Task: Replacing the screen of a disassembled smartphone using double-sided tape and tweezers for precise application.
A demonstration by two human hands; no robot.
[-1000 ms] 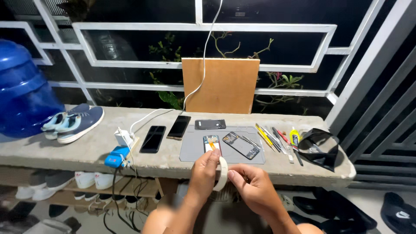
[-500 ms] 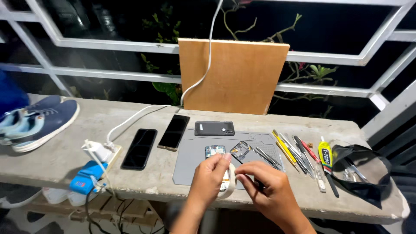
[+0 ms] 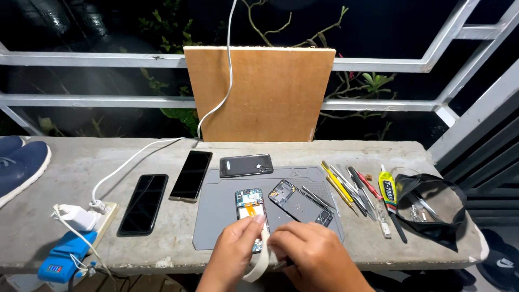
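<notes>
Roll of pale tape [image 3: 258, 264] at the near edge of the grey work mat [image 3: 216, 216], pinched between both hands, hanging just below the opened phone [image 3: 250, 208] with its orange flex strip. Left hand [image 3: 233, 257] on the left side of the roll, forefinger tip [image 3: 259, 220] lying against the lower part of the opened phone. Right hand [image 3: 313, 257] just beside it, touching the roll from the right, knuckles up.

Against half a second ago: view dropped closer and further right, bench fills more of the frame, blue shoe [image 3: 19, 165] now only at the left edge; hands nearer the phone than before, tape no longer lifted clear of the mat.

Left fingers curled together, clamped on the tape. Right fingers bunched close; a thin dark tool tip [image 3: 281, 265] shows under them, grip itself hidden, so cannot tell what they close on.

Around: phone frame [image 3: 300, 203] lying slantwise right of the opened phone, dark back cover [image 3: 246, 165] above, two black phones [image 3: 143, 203] left of the mat, row of hand tools [image 3: 348, 189] and glue tube [image 3: 387, 190] to the right, wooden board [image 3: 259, 94] propped against the railing.
</notes>
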